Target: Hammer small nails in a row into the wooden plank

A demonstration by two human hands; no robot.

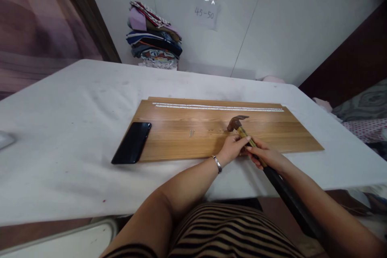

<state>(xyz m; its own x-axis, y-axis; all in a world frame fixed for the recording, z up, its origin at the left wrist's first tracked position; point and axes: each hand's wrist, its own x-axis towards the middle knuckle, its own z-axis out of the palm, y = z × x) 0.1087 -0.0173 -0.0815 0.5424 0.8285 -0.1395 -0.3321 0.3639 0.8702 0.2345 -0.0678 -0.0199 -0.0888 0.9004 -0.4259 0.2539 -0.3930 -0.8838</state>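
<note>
A claw hammer (pixel 238 123) with a rusty head and a yellow and black handle is held at a slant over the near part of a wooden board (pixel 175 145). My right hand (pixel 267 156) is wrapped round its handle. Just below the head, my left hand (pixel 232 150) is closed against the handle, its thumb lying on it; some of its fingers are hidden. Two small nails (pixel 192 133) lie side by side on the board, left of the hammer. A row of small marks shows on the wood between nails and hammer.
Two long white measuring strips (pixel 217 107) run along the board's far side. A black phone (pixel 132 143) overlaps its left end. The board lies on a table with a white cover (pixel 75 129). Folded clothes (pixel 154 38) are stacked behind, against the wall.
</note>
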